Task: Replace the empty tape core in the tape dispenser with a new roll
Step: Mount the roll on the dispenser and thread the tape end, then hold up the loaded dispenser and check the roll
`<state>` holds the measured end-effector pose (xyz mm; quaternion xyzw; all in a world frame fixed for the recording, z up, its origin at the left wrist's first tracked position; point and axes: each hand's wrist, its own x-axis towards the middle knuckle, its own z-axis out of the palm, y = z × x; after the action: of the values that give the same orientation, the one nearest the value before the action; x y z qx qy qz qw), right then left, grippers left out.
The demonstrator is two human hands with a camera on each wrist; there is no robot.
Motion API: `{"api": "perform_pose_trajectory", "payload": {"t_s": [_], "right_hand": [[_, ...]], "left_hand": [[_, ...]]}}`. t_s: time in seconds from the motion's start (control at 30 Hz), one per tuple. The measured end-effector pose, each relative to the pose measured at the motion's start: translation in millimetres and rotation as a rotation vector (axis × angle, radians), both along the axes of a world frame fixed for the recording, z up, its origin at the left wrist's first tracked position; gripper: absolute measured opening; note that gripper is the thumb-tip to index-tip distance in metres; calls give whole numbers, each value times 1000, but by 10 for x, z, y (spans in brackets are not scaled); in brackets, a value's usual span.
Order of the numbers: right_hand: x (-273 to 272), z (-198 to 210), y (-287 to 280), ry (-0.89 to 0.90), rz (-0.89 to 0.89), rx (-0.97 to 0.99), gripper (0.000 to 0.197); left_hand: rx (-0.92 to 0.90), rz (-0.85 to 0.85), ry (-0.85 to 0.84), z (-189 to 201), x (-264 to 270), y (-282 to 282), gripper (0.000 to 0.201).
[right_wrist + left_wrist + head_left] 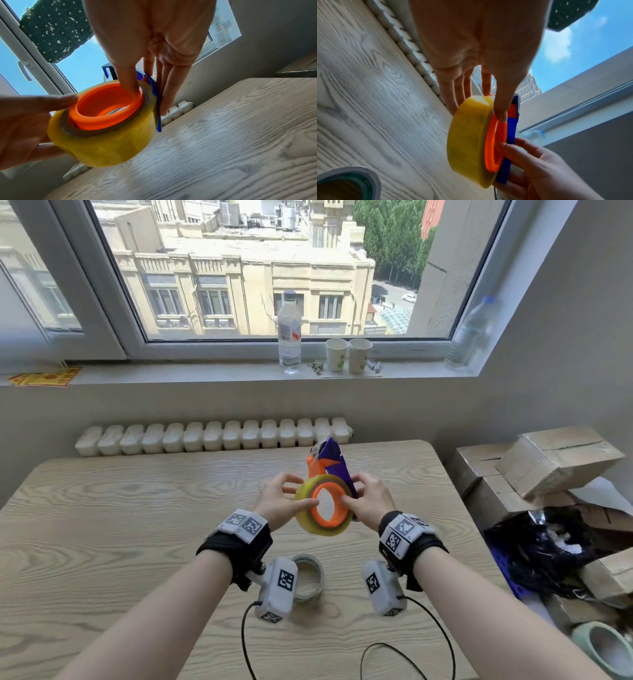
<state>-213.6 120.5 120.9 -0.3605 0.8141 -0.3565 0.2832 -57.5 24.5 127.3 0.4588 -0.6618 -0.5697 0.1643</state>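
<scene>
While both hands' fingers (310,503) pinch it, yellow tape roll (308,518) around dispenser's (330,462) orange hub (325,518).

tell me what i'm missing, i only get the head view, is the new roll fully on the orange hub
Observer: Not fully. In the right wrist view the orange hub sticks out past the roll's brown core, and the yellow roll sits tilted on it.
Operator: where's the right thumb
Observer: The right hand has its thumb tip inside the hub's rim, with its other fingers behind the blue dispenser plate.
Operator: and the left hand
Observer: In the left wrist view the left hand pinches the roll's top edge, with the thumb tip on the hub's rim.
Operator: old core?
Observer: The empty core lies on the table, beside the left wrist.
</scene>
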Motion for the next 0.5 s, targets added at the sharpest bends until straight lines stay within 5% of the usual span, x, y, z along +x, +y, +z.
{"api": "perform_pose_trajectory", "payload": {"t_s": [0.5], "right_hand": [[-357,-810,106,89,-42,313,38]], "left_hand": [[100,-53,-191,-954,-501,58,39]]}}
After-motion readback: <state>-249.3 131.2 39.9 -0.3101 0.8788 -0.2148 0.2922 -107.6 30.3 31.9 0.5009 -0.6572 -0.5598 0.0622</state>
